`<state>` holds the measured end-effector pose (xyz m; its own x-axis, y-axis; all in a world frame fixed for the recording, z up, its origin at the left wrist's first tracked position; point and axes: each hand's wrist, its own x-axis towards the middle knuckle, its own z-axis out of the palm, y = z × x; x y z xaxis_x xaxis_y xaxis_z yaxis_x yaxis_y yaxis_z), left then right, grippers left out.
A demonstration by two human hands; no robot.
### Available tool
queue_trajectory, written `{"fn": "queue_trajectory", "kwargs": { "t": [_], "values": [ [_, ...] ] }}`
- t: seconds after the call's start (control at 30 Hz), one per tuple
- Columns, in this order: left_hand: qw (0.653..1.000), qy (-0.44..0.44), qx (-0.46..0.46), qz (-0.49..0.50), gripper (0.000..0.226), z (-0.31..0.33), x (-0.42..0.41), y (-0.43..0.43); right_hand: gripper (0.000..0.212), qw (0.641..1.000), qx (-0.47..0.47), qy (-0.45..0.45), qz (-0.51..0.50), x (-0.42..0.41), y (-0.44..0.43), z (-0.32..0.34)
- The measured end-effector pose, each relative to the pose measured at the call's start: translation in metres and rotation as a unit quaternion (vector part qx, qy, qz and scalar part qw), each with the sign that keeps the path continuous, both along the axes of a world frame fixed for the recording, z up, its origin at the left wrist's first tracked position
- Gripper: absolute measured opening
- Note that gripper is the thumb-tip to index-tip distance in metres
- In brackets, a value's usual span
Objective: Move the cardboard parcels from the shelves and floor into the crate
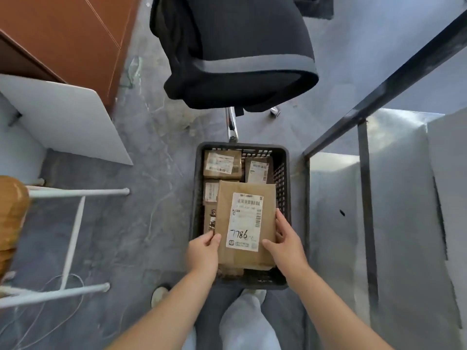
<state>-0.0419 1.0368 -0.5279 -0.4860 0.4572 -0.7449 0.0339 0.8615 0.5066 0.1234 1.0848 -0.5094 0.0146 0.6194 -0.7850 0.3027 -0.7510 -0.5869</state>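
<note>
- The flat parcel [246,223] is plain brown cardboard, rectangular, with a white shipping label on its upper face. The label carries barcodes, and "7786" is handwritten in black near its lower end.
- Its long axis runs straight away from the person, with the label's top end pointing toward the far side of the crate. The face is nearly level and looks up at the camera.
- It sits over the near half of the dark slatted crate [281,183]; whether it rests on the parcels below I cannot tell.
- Both hands grip it: the left hand [203,251] pinches the near left edge, and the right hand [285,245] clasps the right edge, thumb on top.
- Three smaller labelled parcels [222,164] lie in the crate's far half.
- The crate stands on the grey floor [156,152], between a white rack [73,223] and a dark metal shelf frame [366,198].
- A black office chair [240,51] stands just beyond the crate.
</note>
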Motion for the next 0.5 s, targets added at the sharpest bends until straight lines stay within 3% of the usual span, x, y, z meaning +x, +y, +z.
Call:
{"fn": "queue_trajectory", "kwargs": {
  "t": [0.17, 0.23, 0.37, 0.5],
  "values": [
    [0.995, 0.058, -0.073, -0.031, 0.020, -0.116, -0.021, 0.017, 0.082, 0.999, -0.009, 0.010, 0.040, -0.020, 0.013, -0.100],
    [0.988, 0.105, -0.094, -0.062, 0.027, -0.152, -0.028, 0.023, 0.081, 0.999, 0.008, 0.006, 0.031, -0.031, 0.017, -0.136],
    [0.978, 0.163, -0.099, -0.085, 0.039, -0.199, -0.038, 0.041, 0.082, 0.999, 0.012, -0.024, 0.026, -0.053, 0.020, -0.199],
    [0.958, 0.204, -0.128, -0.155, 0.025, -0.214, -0.039, 0.051, 0.081, 0.998, 0.008, -0.046, 0.050, -0.065, 0.023, -0.233]
  ]
}}
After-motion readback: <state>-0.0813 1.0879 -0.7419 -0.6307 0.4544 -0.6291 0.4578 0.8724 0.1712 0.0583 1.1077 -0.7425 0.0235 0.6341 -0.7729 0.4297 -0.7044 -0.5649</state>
